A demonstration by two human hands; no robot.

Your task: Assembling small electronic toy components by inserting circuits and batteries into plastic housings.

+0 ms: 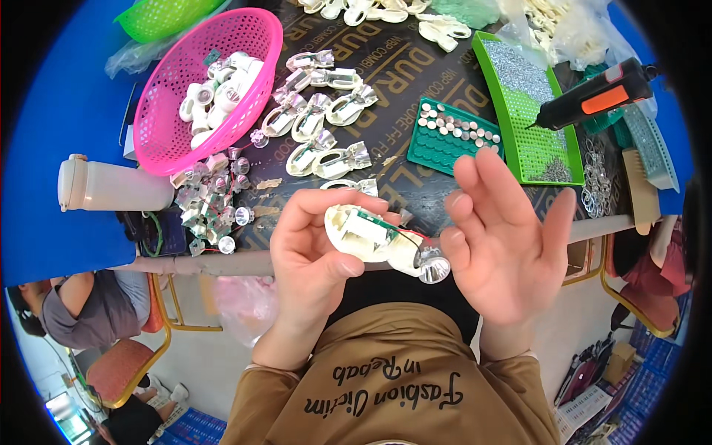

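Note:
Between the thumb and fingers of my left hand (302,256) is a cream plastic flashlight housing (345,231), its open side up. A green circuit board (377,222) lies inside it, and red and dark wires run to a shiny reflector (433,265) at its right end. My right hand (512,248) is raised just right of the reflector, palm showing and fingers apart, with nothing held. Beyond my hands, several half-shell housings with silvery parts (314,116) lie on the dark table. Loose reflector-and-board assemblies (211,200) are heaped at the left.
A pink basket (268,44) holds white housings, with a whitish bottle (119,185) nearby. Right of centre are a teal tray (426,148) of button cells, a green tray (504,111) of small metal parts and a black-and-orange electric screwdriver (597,96). People sit at both sides.

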